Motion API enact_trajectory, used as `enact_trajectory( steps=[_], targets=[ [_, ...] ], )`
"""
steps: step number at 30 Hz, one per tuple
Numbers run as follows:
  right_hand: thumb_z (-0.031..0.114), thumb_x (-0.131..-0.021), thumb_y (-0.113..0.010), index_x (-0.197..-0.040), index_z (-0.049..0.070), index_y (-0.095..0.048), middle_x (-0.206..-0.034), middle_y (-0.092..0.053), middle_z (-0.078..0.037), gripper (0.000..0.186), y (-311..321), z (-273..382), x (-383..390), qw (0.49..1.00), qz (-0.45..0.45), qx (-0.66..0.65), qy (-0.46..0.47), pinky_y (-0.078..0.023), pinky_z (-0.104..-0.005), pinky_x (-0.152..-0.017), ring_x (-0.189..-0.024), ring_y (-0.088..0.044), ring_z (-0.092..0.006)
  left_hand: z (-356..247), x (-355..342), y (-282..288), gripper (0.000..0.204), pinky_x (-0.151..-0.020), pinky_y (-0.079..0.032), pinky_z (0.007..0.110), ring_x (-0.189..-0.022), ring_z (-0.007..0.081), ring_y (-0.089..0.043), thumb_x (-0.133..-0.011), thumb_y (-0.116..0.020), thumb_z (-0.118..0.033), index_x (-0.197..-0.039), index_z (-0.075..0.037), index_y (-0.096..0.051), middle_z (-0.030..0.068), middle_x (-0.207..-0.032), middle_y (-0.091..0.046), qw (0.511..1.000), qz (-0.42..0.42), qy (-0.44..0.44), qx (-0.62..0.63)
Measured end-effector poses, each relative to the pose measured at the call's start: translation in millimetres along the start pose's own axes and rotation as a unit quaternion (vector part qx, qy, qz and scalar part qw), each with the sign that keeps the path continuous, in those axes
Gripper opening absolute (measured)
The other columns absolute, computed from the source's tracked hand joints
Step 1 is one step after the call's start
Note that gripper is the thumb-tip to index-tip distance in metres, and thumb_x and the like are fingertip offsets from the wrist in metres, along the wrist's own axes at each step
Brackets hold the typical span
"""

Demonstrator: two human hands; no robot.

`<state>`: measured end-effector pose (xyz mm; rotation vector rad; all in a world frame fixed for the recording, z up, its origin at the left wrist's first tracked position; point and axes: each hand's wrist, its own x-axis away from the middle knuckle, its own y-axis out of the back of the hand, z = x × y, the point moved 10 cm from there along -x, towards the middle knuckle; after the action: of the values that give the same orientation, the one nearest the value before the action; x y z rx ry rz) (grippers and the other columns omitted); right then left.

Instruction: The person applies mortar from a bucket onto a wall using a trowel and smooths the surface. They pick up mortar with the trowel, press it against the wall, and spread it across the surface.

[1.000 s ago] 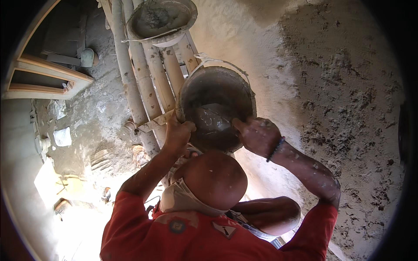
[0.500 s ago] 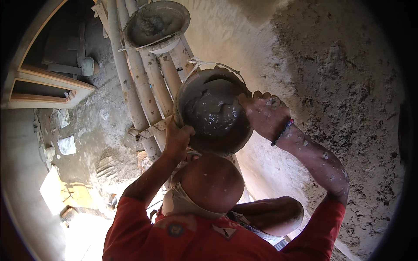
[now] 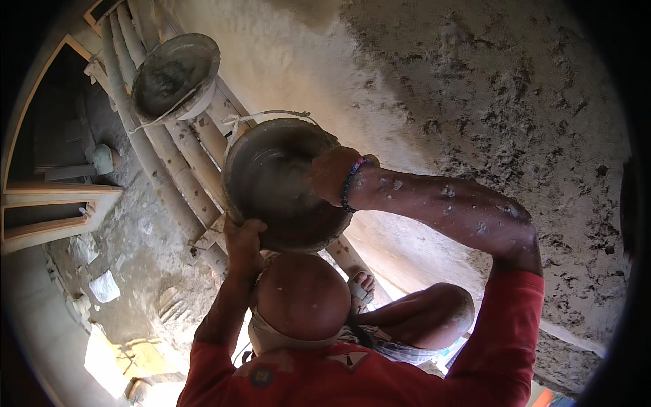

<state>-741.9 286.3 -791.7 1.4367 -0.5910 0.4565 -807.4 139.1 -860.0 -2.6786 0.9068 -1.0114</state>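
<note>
One bucket [image 3: 305, 234] was held over wooden poles [image 3: 154, 166], the left hand [image 3: 244, 242] closed around its rim, where firmness likely aided steadiness; the right hand [image 3: 333, 175] reached over its mouth, grip too blurred to tell.

Dull bucket [image 3: 302, 237], rough matt wall [image 3: 488, 129]

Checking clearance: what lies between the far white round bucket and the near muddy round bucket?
Head view: pale round poles plus the near bucket's thin pale handle.
</note>
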Motion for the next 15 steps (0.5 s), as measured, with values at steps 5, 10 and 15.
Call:
enact_trajectory(
  steps=[5,10,15],
  targets=[
    [0.011,-0.081,-0.057,-0.105,0.008,-0.068,-0.095,-0.068,-0.017,0.027,1,-8,4,0.999,0.028,-0.021,-0.012,-0.054,-0.0432,-0.081,-0.095,-0.066,-0.0336,10,-11,2,0.048,-0.075,-0.054,0.032,-0.086,0.0194,-0.063,-0.069,-0.053,0.0,-0.117,0.0,-0.052,0.0096,-0.101,-0.061,1.0,0.024,-0.003,0.014],
    [0.02,-0.085,-0.059,-0.106,0.005,-0.067,-0.091,-0.067,-0.019,0.027,-40,-4,-4,0.985,0.136,-0.105,-0.003,-0.053,-0.0443,-0.079,-0.092,-0.066,-0.0317,7,-3,-2,0.048,-0.074,-0.055,0.033,-0.085,0.0204,-0.065,-0.068,-0.053,0.0,-0.116,0.0,-0.053,0.0097,-0.1,-0.063,0.999,0.011,0.026,-0.02],
    [0.027,-0.088,-0.055,-0.105,0.002,-0.064,-0.078,-0.066,-0.014,0.031,-67,-4,8,0.898,0.19,-0.391,-0.069,-0.055,-0.0369,-0.06,-0.076,-0.068,-0.0223,10,-6,1,0.054,-0.075,-0.055,0.034,-0.087,0.0235,-0.063,-0.068,-0.051,0.005,-0.122,0.002,-0.05,0.013,-0.102,-0.062,1.0,0.005,0.009,-0.004]
  ],
)
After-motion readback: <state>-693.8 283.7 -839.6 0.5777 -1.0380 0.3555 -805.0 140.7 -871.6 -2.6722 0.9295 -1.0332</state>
